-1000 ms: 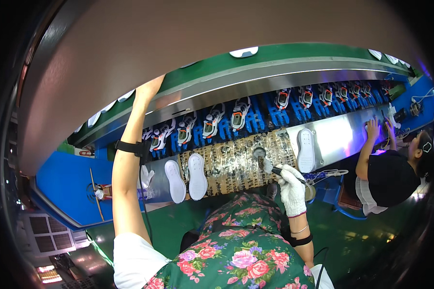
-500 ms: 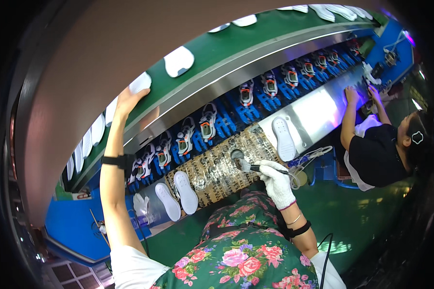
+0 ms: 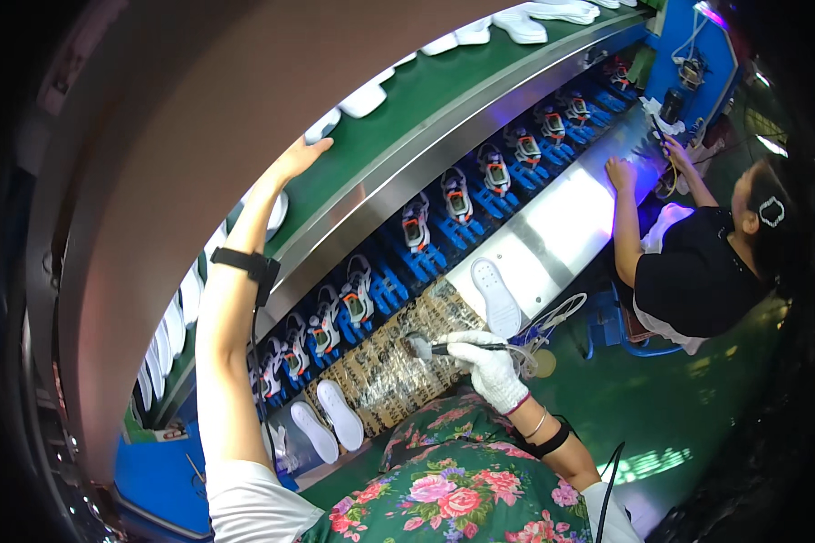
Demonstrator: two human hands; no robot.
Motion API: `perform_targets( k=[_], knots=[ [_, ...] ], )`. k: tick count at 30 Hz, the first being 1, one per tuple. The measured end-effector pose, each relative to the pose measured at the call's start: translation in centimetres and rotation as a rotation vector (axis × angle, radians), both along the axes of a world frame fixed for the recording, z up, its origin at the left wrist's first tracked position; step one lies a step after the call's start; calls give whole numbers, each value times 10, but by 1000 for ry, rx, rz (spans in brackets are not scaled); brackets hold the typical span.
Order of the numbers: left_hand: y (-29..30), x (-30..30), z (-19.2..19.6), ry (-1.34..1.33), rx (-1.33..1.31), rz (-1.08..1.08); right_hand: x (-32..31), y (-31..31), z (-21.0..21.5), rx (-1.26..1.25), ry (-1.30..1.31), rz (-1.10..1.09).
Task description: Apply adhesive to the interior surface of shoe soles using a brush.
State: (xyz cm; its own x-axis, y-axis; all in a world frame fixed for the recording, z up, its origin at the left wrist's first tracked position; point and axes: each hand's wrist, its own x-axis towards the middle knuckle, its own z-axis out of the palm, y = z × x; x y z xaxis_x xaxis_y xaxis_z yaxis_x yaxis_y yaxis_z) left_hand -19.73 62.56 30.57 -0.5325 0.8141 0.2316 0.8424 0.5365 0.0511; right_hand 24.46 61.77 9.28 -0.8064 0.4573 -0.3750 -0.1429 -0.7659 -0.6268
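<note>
Left hand (image 3: pixel 301 156), bare and spread flat, reaches far up to a white sole (image 3: pixel 321 127) on the green upper belt (image 3: pixel 426 90). Gloved right hand (image 3: pixel 489 362) grips a brush (image 3: pixel 444 347) over the patterned table mat (image 3: pixel 398 362), well below

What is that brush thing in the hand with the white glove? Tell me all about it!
The brush is small, with a thin dark handle and a pale bristle tip. The right hand, in a white knitted glove, grips the handle. It lies nearly level, pointing to the person's left, its tip at or just over the printed paper sheet on the bench.
</note>
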Motion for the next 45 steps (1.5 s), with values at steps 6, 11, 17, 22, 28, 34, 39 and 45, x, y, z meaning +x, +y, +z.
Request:
perform_targets(
  k=[6,11,17,22,28,34,39,45],
  knots=[
    [61,-46,-33,-9,-224,160,11,36,-6,-33,67,-55],
    [45,-25,-51,39,-24,136,15,62,-11,-70,148,-107],
    [43,14,-51,17,135,-46,9,74,-7,-73,88,-41],
    [34,19,-39,-159,261,61,8,71,0,-29,66,-10],
    [-41,60,-25,-616,936,-67,11,67,2,-58,92,34],
    [-135,130,-22,-147,1245,87,7,59,14,-59,40,35],
    [-197,176,-51,-721,1438,161,1,53,37,-11,95,-44],
    [-230,237,-168,-1417,1011,427,-4,23,69,-116,189,50]
  ],
)
